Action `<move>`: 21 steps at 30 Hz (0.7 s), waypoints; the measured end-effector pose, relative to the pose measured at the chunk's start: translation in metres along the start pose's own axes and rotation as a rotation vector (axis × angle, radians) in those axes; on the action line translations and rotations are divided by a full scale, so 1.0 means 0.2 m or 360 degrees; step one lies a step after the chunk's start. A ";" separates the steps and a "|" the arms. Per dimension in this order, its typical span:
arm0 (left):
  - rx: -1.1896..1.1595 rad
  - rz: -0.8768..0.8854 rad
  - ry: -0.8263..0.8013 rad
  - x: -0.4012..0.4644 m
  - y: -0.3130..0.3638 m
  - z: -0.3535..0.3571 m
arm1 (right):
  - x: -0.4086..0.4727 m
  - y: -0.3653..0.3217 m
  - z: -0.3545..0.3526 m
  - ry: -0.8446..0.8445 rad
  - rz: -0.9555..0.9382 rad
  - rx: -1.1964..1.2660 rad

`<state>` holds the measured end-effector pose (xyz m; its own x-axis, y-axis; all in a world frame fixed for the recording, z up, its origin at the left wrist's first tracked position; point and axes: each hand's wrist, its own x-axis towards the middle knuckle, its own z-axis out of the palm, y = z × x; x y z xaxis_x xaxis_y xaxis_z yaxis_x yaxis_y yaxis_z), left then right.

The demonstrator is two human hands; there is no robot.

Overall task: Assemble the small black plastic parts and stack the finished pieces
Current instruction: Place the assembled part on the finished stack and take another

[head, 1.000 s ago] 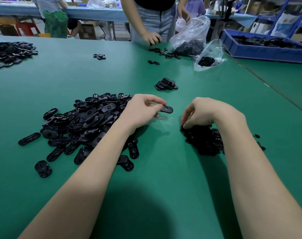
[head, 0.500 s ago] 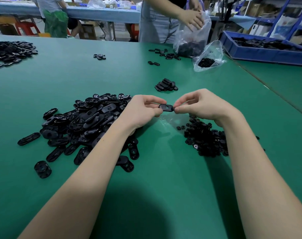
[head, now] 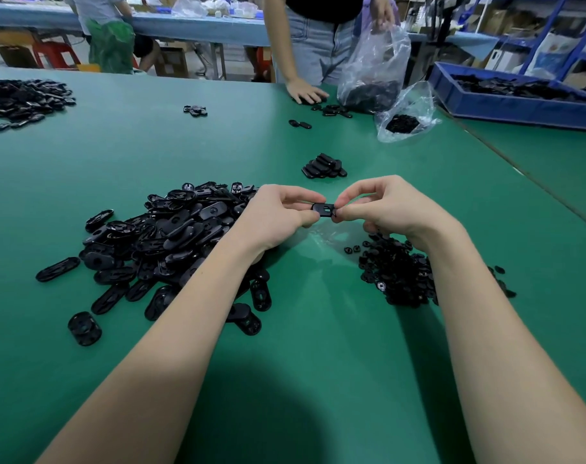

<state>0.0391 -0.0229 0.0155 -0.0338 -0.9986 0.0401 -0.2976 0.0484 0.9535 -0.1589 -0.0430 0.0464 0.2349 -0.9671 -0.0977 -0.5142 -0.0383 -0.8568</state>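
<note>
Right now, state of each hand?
Left hand: pinching one end of the oval black part.
Right hand: pinching the other end of it.

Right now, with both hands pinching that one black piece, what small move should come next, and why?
Probably press the two parts together. The left hand and right hand both pinch the oval piece above the table, and it has not yet joined the small stack beyond.
</note>
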 end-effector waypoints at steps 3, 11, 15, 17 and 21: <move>0.0001 -0.0003 -0.0004 0.00 0.00 0.00 | 0.00 0.00 0.00 0.0000 0.0000 0.0019; -0.0032 -0.0010 -0.0005 0.00 -0.01 0.00 | 0.02 0.01 0.00 -0.0037 -0.0049 0.0031; -0.0044 -0.0011 -0.0005 0.00 -0.01 0.00 | 0.02 0.01 0.01 -0.0009 -0.0022 0.0004; -0.0048 -0.0011 -0.0007 0.00 -0.01 0.00 | 0.01 0.00 0.01 0.0025 -0.0006 0.0010; -0.0050 -0.0006 0.0008 0.00 -0.01 -0.01 | 0.02 0.00 0.03 0.0104 0.0007 0.0014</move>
<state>0.0414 -0.0235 0.0136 -0.0278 -0.9989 0.0381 -0.2674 0.0441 0.9626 -0.1542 -0.0449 0.0430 0.1780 -0.9817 -0.0683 -0.5077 -0.0322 -0.8609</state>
